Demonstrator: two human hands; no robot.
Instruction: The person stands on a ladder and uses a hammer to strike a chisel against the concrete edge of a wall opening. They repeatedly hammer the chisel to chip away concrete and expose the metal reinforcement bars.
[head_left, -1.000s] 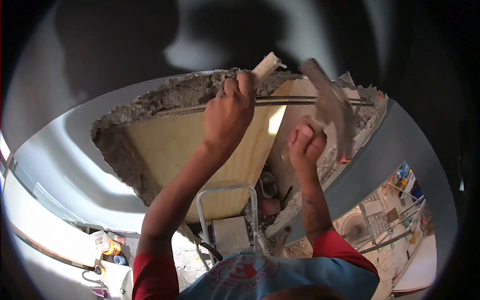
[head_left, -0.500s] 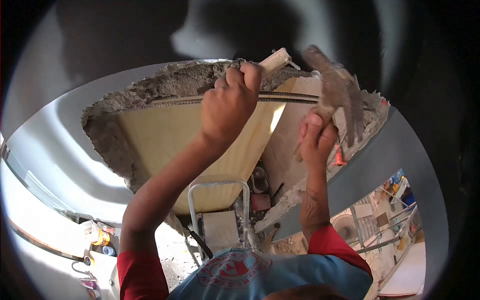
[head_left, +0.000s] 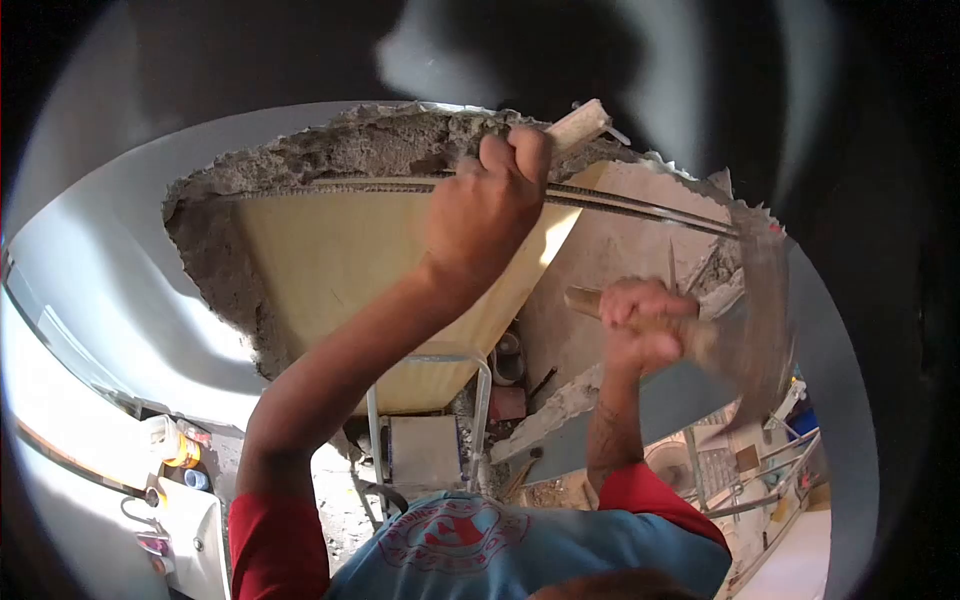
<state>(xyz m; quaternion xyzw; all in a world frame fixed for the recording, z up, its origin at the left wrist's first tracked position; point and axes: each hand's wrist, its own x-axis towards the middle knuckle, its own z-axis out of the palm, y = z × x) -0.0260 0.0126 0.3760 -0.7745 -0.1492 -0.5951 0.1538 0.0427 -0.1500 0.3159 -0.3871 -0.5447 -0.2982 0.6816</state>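
My left hand (head_left: 487,215) is closed around a chisel-like tool, whose pale squared handle (head_left: 580,125) sticks out to the right. Its far end, largely hidden by my fingers, lies against the rough broken concrete edge (head_left: 350,145). A hammer with a wooden handle (head_left: 583,300) is gripped in my right hand (head_left: 640,318), lower and to the right. The hammer's head (head_left: 762,310) is smeared by motion and is apart from the chisel. Two ribbed steel bars (head_left: 650,208) run across the opening behind my left hand.
Below me stands a stepladder (head_left: 485,400), its top rail under the opening. A white washbasin (head_left: 197,540) and a yellow-labelled bucket (head_left: 178,443) are at lower left. Metal frames and debris (head_left: 750,470) lie at lower right. A grey wall (head_left: 840,400) borders the jagged opening.
My right hand has swung the hammer down and to the right, away from the chisel. My left hand keeps its hold; the whole view has shifted slightly.
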